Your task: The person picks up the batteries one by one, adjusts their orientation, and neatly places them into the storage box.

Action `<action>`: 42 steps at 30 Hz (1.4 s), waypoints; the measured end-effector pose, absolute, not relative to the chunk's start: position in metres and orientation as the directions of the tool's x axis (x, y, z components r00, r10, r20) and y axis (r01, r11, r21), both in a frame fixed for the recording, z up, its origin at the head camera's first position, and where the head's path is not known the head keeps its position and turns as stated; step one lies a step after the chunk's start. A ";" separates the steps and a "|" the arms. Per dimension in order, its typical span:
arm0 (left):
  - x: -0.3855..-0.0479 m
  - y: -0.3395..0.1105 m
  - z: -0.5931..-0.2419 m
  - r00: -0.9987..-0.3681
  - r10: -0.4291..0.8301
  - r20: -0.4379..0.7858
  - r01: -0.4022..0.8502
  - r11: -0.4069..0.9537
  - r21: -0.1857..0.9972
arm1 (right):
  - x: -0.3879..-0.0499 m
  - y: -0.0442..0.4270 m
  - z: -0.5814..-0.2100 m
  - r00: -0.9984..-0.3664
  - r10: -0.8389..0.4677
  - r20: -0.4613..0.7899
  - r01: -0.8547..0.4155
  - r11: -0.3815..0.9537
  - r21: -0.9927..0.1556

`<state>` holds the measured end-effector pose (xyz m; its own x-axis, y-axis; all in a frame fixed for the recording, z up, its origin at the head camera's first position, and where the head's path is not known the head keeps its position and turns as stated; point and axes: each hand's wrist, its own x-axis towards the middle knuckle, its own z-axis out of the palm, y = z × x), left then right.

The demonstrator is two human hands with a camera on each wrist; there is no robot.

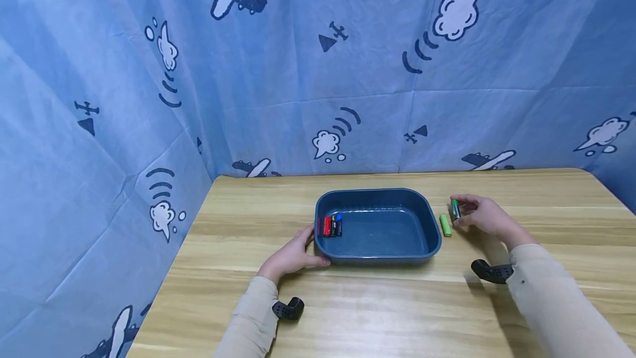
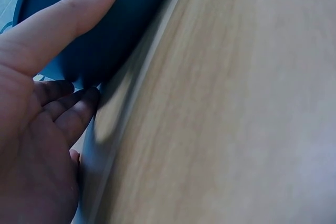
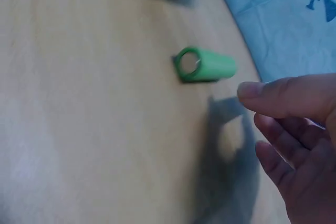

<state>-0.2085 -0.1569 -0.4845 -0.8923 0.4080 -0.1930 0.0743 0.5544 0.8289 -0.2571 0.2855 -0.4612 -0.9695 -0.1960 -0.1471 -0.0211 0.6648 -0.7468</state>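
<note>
Left hand [image 1: 292, 256] loosely spread against the blue tray [image 1: 385, 236]. Right hand [image 1: 483, 217] pinches a green-and-dark battery [image 1: 456, 210] near a lime battery [image 1: 445, 226] on the table [image 1: 392, 314].

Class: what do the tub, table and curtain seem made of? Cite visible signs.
Tub: probably plastic, smooth with slight sheen; rounded corners suggest moulding.
Table: wood or wood-look laminate, satin; grain streaks show.
Curtain: likely thin fabric, fairly matte; folds and creases show.

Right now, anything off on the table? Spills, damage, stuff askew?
Nothing stands out. The lime battery lies loose outside the bin, slightly angled, but shows no visible damage. Three batteries sit side by side at the bin's left end. No spill shows.
</note>
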 end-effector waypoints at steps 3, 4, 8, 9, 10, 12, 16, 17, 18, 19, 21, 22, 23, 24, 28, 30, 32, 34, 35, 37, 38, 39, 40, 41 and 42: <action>-0.208 -0.157 -0.485 -0.893 0.407 -0.190 0.075 0.551 0.831 | -0.258 0.284 -0.453 -0.974 -0.177 -0.143 -0.003 0.637 -0.771; -0.208 -0.158 -0.486 -0.894 0.406 -0.189 0.076 0.552 0.831 | -0.258 0.283 -0.450 -0.975 -0.172 -0.143 0.005 0.623 -0.782; -0.209 -0.158 -0.487 -0.897 0.402 -0.186 0.076 0.554 0.829 | -0.259 0.276 -0.440 -0.976 -0.156 -0.150 0.039 0.555 -0.831; -0.209 -0.158 -0.487 -0.897 0.399 -0.188 0.076 0.558 0.826 | -0.259 0.275 -0.438 -0.976 -0.152 -0.153 0.047 0.544 -0.838; -0.208 -0.157 -0.487 -0.897 0.399 -0.188 0.077 0.561 0.824 | -0.259 0.273 -0.436 -0.977 -0.148 -0.156 0.053 0.536 -0.843; -0.208 -0.157 -0.487 -0.898 0.397 -0.191 0.077 0.568 0.819 | -0.259 0.270 -0.432 -0.976 -0.145 -0.162 0.062 0.529 -0.846; -0.207 -0.157 -0.487 -0.898 0.398 -0.186 0.081 0.568 0.819 | -0.259 0.263 -0.422 -0.974 -0.144 -0.177 0.077 0.520 -0.851; -0.207 -0.157 -0.487 -0.899 0.397 -0.186 0.081 0.566 0.820 | -0.259 0.261 -0.420 -0.974 -0.143 -0.179 0.080 0.518 -0.852; -0.206 -0.157 -0.487 -0.899 0.397 -0.186 0.080 0.565 0.821 | -0.259 0.259 -0.417 -0.974 -0.140 -0.180 0.082 0.519 -0.851; -0.206 -0.157 -0.487 -0.899 0.396 -0.185 0.080 0.564 0.822 | -0.260 0.258 -0.415 -0.974 -0.137 -0.180 0.085 0.517 -0.852; -0.207 -0.157 -0.487 -0.900 0.394 -0.186 0.076 0.563 0.823 | -0.260 0.255 -0.411 -0.975 -0.132 -0.180 0.087 0.521 -0.849; -0.207 -0.157 -0.487 -0.900 0.393 -0.188 0.073 0.562 0.824 | -0.260 0.254 -0.409 -0.975 -0.129 -0.181 0.088 0.526 -0.846; -0.207 -0.157 -0.487 -0.901 0.391 -0.190 0.070 0.561 0.825 | -0.260 0.253 -0.407 -0.975 -0.126 -0.181 0.089 0.528 -0.845; -0.207 -0.157 -0.487 -0.901 0.390 -0.190 0.069 0.561 0.825 | -0.260 0.252 -0.405 -0.976 -0.124 -0.181 0.088 0.533 -0.842; -0.207 -0.157 -0.487 -0.902 0.389 -0.189 0.067 0.558 0.827 | -0.260 0.249 -0.401 -0.976 -0.121 -0.179 0.084 0.549 -0.832; -0.207 -0.157 -0.487 -0.902 0.389 -0.189 0.067 0.558 0.827 | -0.261 0.248 -0.400 -0.976 -0.125 -0.178 0.081 0.549 -0.832; -0.207 -0.156 -0.487 -0.901 0.390 -0.190 0.068 0.559 0.826 | -0.262 0.246 -0.398 -0.976 -0.129 -0.178 0.079 0.548 -0.832; -0.207 -0.156 -0.487 -0.900 0.393 -0.188 0.071 0.557 0.827 | -0.262 0.244 -0.396 -0.975 -0.135 -0.178 0.075 0.551 -0.831; -0.207 -0.156 -0.487 -0.899 0.396 -0.185 0.075 0.557 0.827 | -0.262 0.242 -0.395 -0.974 -0.137 -0.178 0.074 0.553 -0.830; -0.207 -0.156 -0.487 -0.898 0.401 -0.181 0.082 0.556 0.827 | -0.262 0.238 -0.392 -0.974 -0.143 -0.178 0.071 0.552 -0.831; -0.207 -0.156 -0.486 -0.898 0.402 -0.180 0.084 0.557 0.826 | -0.261 0.236 -0.390 -0.973 -0.145 -0.178 0.069 0.553 -0.830; -0.207 -0.156 -0.486 -0.898 0.403 -0.179 0.086 0.558 0.825 | -0.261 0.234 -0.389 -0.973 -0.147 -0.176 0.066 0.555 -0.829; -0.207 -0.156 -0.486 -0.898 0.403 -0.179 0.087 0.558 0.825 | -0.261 0.232 -0.387 -0.973 -0.149 -0.174 0.063 0.555 -0.829; -0.207 -0.156 -0.486 -0.898 0.403 -0.177 0.088 0.559 0.824 | -0.262 0.230 -0.386 -0.974 -0.150 -0.172 0.061 0.556 -0.829; -0.207 -0.157 -0.487 -0.898 0.402 -0.178 0.087 0.560 0.824 | -0.262 0.229 -0.385 -0.973 -0.151 -0.172 0.060 0.557 -0.828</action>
